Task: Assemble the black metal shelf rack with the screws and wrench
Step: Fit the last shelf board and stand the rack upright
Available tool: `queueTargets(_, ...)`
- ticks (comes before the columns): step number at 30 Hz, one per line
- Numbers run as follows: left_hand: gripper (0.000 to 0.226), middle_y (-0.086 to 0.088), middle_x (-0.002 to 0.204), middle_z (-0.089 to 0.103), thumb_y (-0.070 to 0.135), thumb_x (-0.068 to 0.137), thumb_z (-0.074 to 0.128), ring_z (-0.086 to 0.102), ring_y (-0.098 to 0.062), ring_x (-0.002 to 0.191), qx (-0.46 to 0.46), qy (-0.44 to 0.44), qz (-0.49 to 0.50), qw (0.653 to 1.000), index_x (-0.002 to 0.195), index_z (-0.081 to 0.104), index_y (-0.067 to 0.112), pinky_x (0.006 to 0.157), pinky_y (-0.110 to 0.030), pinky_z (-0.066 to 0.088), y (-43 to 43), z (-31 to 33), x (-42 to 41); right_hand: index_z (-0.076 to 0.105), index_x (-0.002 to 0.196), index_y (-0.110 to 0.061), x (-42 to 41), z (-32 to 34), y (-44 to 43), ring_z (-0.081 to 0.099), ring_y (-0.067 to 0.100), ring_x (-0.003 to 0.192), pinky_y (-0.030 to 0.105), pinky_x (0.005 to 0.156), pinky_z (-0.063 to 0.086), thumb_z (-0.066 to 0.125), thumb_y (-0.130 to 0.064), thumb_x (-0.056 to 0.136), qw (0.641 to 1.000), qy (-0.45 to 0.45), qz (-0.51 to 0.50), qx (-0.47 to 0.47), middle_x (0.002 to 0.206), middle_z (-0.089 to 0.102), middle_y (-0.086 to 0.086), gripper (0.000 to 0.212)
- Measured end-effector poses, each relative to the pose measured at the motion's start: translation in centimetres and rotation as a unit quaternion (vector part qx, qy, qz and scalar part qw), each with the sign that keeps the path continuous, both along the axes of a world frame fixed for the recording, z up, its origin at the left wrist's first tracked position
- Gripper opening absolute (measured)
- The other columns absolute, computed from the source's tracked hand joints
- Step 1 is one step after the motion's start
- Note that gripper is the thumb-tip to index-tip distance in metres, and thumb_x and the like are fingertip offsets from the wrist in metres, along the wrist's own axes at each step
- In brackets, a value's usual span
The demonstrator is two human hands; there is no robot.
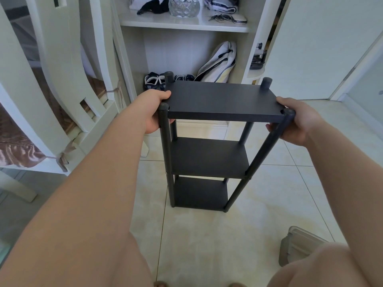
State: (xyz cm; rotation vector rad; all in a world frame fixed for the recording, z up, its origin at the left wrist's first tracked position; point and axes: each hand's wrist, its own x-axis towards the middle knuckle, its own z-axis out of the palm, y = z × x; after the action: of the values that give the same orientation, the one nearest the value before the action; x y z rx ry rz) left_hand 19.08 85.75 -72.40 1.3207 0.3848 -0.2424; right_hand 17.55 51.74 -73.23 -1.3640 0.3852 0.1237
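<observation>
Head view. The black shelf rack (209, 158), with three shelves and four round posts, stood upright over the tiled floor (269, 193) in front of a white cabinet (186, 25). Whether its feet touched the floor could not be told. The left hand (154, 112) gripped the left edge of the top shelf (222, 100) just behind the near left post (165, 141), thumb on the upper face and fingers curled beneath. The right hand (296, 123) gripped the opposite edge at the near right post (267, 146), thumb on the shelf corner and fingers wrapped under, beside the post. Both forearms were extended toward the rack.

Surroundings: a glass bowl (184, 7) stood on the upper cabinet shelf. Dark shoes (152, 80) and a white bag (219, 63) lay in the lower compartment behind the rack. White chairs (62, 69) stood at the left, and a grey lidded container (298, 245) lay on the floor at the lower right.
</observation>
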Motion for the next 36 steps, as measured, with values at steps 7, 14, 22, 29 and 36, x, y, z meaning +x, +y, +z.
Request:
queueTargets(7, 0.018, -0.004, 0.102, 0.075, 0.022, 0.098, 0.060, 0.073, -0.020, 0.088, 0.010, -0.009, -0.024, 1.000, 0.113, 0.063, 0.011, 0.077, -0.033, 0.057, 0.4, 0.0, 0.1, 0.066, 0.096, -0.015, 0.1, -0.6, 0.1, 0.068, 0.017, 0.066, 0.029, 0.063, 0.056, 0.066, -0.025, 0.095, 0.999, -0.021, -0.025, 0.028, 0.079, 0.072, 0.000, 0.010)
queueTargets(14, 0.017, -0.004, 0.100, 0.076, 0.023, 0.099, 0.059, 0.075, -0.020, 0.087, 0.014, -0.013, -0.030, 0.999, 0.112, 0.062, 0.012, 0.081, -0.035, 0.059, 0.5, 0.0, 0.2, 0.065, 0.097, -0.013, 0.0, -0.5, 0.3, 0.069, 0.018, 0.066, 0.030, 0.063, 0.058, 0.065, -0.024, 0.096, 0.999, -0.023, -0.033, 0.029, 0.078, 0.073, 0.001, 0.011)
queueTargets(22, 0.021, 0.002, 0.084, 0.075, 0.033, 0.087, 0.071, 0.072, -0.015, 0.072, -0.014, -0.017, -0.051, 0.998, 0.101, 0.065, 0.019, 0.070, -0.032, 0.058, 0.5, -1.7, -0.2, 0.066, 0.098, -0.015, -0.6, -1.0, 0.5, 0.071, 0.018, 0.075, 0.032, 0.074, 0.059, 0.071, -0.028, 0.093, 0.996, -0.020, -0.045, 0.068, 0.087, 0.074, 0.002, 0.015)
queueTargets(29, 0.010, -0.004, 0.099, 0.072, 0.024, 0.093, 0.065, 0.071, -0.019, 0.084, -0.020, 0.001, -0.053, 0.998, 0.098, 0.065, 0.016, 0.084, -0.037, 0.054, 0.5, -2.0, 0.0, 0.062, 0.099, -0.012, -0.2, -1.5, 0.5, 0.073, 0.019, 0.078, 0.031, 0.072, 0.059, 0.065, -0.015, 0.094, 0.996, -0.022, -0.036, 0.084, 0.088, 0.075, 0.002, 0.006)
queueTargets(36, 0.015, -0.002, 0.093, 0.075, 0.031, 0.091, 0.067, 0.073, -0.020, 0.081, -0.011, 0.020, -0.010, 1.000, 0.098, 0.065, 0.018, 0.075, -0.033, 0.057, 0.0, -2.0, 0.3, 0.066, 0.102, -0.015, 0.0, -1.4, 1.0, 0.073, 0.021, 0.077, 0.033, 0.071, 0.059, 0.075, -0.028, 0.087, 0.996, 0.008, -0.064, 0.055, 0.092, 0.077, 0.002, 0.022)
